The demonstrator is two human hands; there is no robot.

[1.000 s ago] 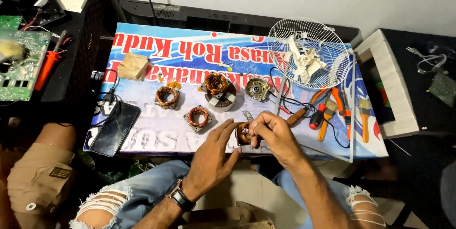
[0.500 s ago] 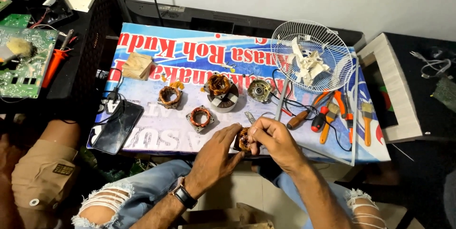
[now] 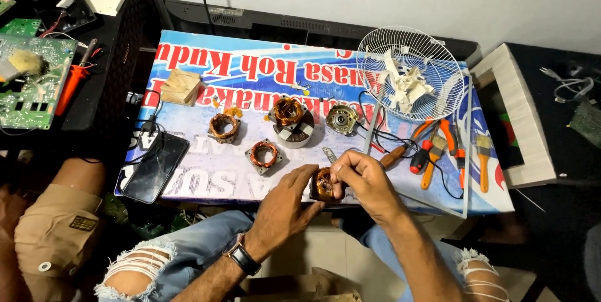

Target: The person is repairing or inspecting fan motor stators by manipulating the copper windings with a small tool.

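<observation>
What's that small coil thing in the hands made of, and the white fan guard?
Small square motor coil: apparently glossy copper wire on a dull grey metal core, held by both hands. Round white fan guard: thin wire rods, likely painted or coated metal.

Both forearms are reaching up from the bottom of the frame, angling inward until the hands are meeting at the near edge of the tabletop (image 3: 206,180). The left hand (image 3: 285,205) is lying palm-down with its fingers stretched forward to the right, a dark watch circling the wrist. The right hand (image 3: 366,180) is curling into a loose fist, its knuckles raised and its fingertips pinching down just beside the left hand's fingertips. The person is sitting with knees apart in torn jeans, the bare forearms crossing above the thighs.
</observation>
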